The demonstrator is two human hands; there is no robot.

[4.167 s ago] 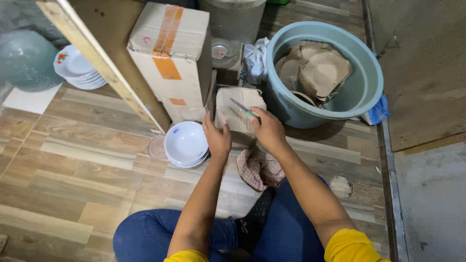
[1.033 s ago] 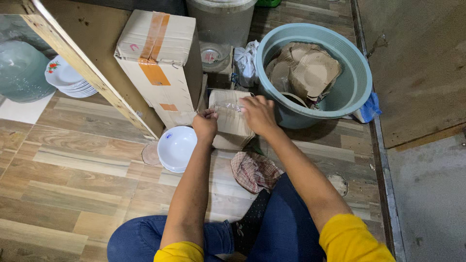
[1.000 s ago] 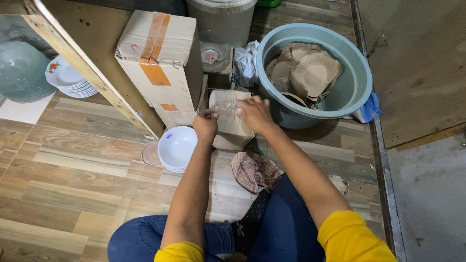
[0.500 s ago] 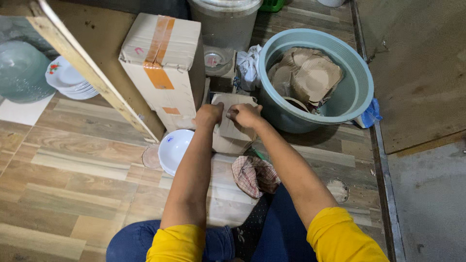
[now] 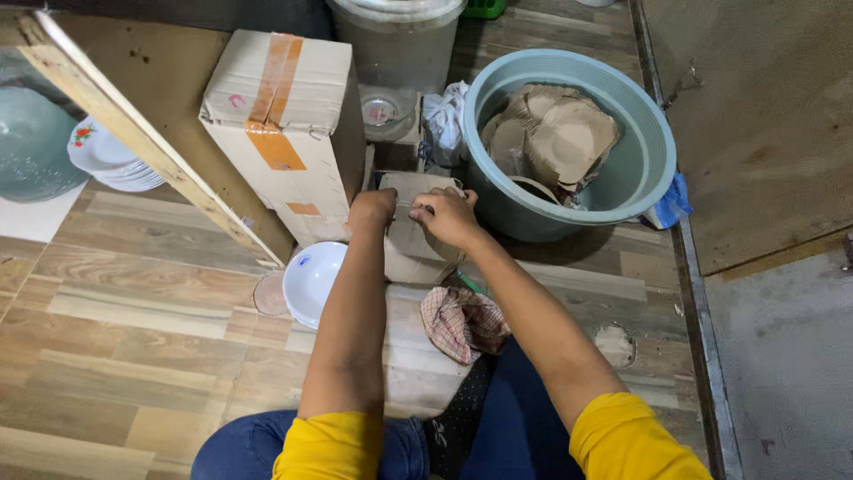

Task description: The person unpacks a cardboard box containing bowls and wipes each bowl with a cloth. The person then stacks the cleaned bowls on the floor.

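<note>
Paper-wrapped bundle (image 5: 410, 233) sits on the floor between taped carton (image 5: 283, 133) and blue tub (image 5: 569, 142). Your left hand (image 5: 371, 206) and right hand (image 5: 447, 216) both clamp its top edge, fingers curled shut.

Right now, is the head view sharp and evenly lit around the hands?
Head view: sharp on both hands, left hand and right hand on the paper packet; soft, even light; dark shadow under the tub; no glare; wide-angle bend at the edges.

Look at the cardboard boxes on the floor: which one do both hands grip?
The small plain box beside the blue tub; the left hand and right hand grip its top. The bigger box, striped with orange tape, stands untouched.
</note>
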